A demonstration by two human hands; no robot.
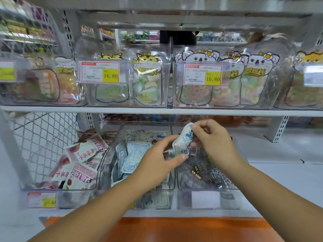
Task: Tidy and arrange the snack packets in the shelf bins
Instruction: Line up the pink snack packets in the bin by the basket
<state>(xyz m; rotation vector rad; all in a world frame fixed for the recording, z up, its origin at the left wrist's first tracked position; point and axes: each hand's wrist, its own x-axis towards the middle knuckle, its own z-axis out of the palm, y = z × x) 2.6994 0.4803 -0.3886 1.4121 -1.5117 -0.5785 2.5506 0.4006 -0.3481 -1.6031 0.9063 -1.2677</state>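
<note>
- Two hands in view, both on a single packet [182, 142], white with blue print.
- Our left hand [157, 159] pinches its lower end, thumb underneath and fingers over the top.
- Our right hand [212, 142] has its fingers curled round the upper end, so both hands are gripping it.
- The packet is held in the air, tilted, right over the wall between the middle bin [155, 191] and the right bin [206, 199].
- Three clear bins on the lower shelf, side by side.
- The left bin [57, 190] holds red packets [82, 151] in a loose heap, too jumbled to count.
- The middle bin holds white-blue packets [132, 154] like the one we're holding, some upright, some flopped over.
- The right bin has dark packets [197, 172], partly hidden behind our hands.
- Our left forearm crosses the front of the middle bin and covers a good part of it.
- The upper shelf [122, 109] carries four clear bins in view, with animal-shaped candy bags standing in them; the outer two are cut off or blurry.
- Two price tags are readable there, one [100, 72] and another [202, 75], both 16.80.
- A wire mesh panel [43, 137] stands left of the red packets.
- An orange strip [174, 227] runs below the bins, under our arms.
</note>
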